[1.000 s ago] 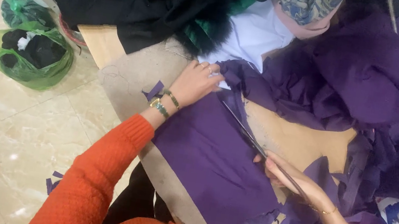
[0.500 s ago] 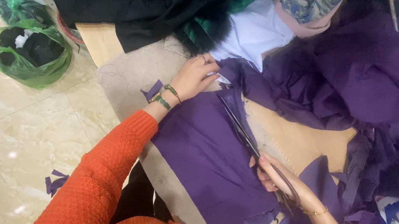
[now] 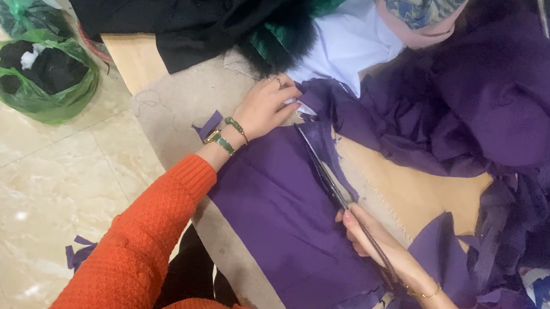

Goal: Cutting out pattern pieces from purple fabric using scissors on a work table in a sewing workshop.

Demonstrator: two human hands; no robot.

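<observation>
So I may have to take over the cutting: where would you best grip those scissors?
By the handle loops, now inside the right hand, coming from the near edge of the table. The scissors lie flat on the purple fabric with blades pointing away toward the left hand, so the handles face you.

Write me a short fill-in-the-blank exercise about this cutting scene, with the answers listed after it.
1. The right hand works a pair of ____ through the cloth.
2. The left hand presses flat on fabric whose colour is ____.
3. The green bag lies on the ____.
4. Both sleeves are ____ in colour.

Missing words: scissors; purple; floor; orange
</observation>
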